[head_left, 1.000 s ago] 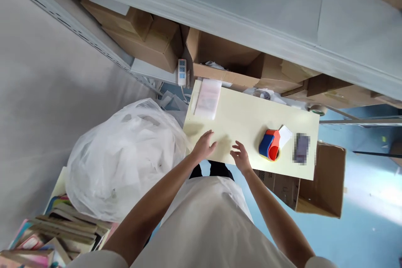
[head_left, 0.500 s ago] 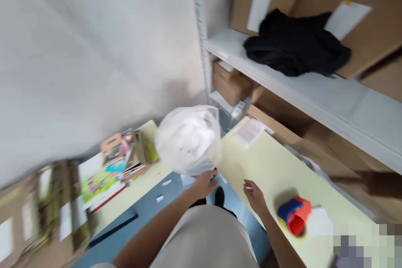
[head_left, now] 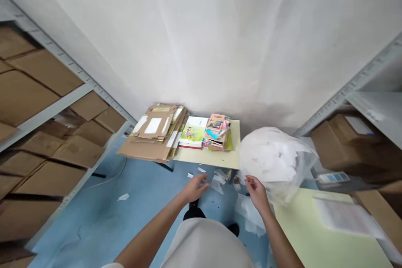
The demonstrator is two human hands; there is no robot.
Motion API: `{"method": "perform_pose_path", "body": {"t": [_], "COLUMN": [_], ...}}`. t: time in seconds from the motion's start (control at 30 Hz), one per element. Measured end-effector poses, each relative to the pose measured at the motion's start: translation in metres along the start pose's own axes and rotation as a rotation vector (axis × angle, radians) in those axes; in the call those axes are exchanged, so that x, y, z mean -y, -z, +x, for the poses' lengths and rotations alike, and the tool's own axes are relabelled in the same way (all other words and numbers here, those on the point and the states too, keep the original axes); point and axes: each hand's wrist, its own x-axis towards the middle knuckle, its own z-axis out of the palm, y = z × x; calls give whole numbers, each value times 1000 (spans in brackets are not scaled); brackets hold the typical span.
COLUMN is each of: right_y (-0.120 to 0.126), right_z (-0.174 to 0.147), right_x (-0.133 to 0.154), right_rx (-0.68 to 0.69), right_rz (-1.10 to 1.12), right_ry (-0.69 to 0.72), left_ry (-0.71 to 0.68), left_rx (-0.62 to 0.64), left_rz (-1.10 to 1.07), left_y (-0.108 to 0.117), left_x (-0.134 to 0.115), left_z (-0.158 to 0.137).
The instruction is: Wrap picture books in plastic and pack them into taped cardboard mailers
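My left hand (head_left: 196,188) hovers over the floor in front of the small table, its fingers loosely apart and nothing in them. My right hand (head_left: 256,190) is in front of a large clear plastic bag (head_left: 270,153) stuffed with white material; its fingers are half bent and I see nothing between them. Whether that hand touches the bag I cannot tell. On the small table (head_left: 207,159) beyond my hands are a stack of picture books (head_left: 217,130), a white book with a green picture (head_left: 193,132), and a pile of flattened cardboard boxes (head_left: 153,132).
Shelves with brown cartons (head_left: 37,146) stand at the left, more cartons (head_left: 342,142) at the right. A pale yellow table (head_left: 329,234) with a blurred sheet (head_left: 345,217) is at the lower right. Paper scraps (head_left: 220,180) lie on the blue floor (head_left: 103,213). A white wall (head_left: 207,42) rises behind.
My view has swung left, so the cardboard pile and left shelves have come into sight and the bag now appears further right. Both hands remain without anything visible in them.
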Motion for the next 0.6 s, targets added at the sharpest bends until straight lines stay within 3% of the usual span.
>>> {"method": "perform_pose_path", "body": {"t": [0.13,0.33,0.47,0.6], "right_y": [-91,-238,-337,-415], "right_z": [33,89,138,167], "right_x": [46,94,115,130], "right_rx": [160,575,559,502], "right_rz": [-40,-177,-119,-162], "right_ry": [94,167,58,-37], "left_ry": [60,292,446,490], "left_rx": [-152,-488,-729,-889], "left_rz": [-163,-617,-1021,-1163], "left_y": [52,150,217,268], "left_x": [47,128,174,207], "left_z": [1,31,63,99]}}
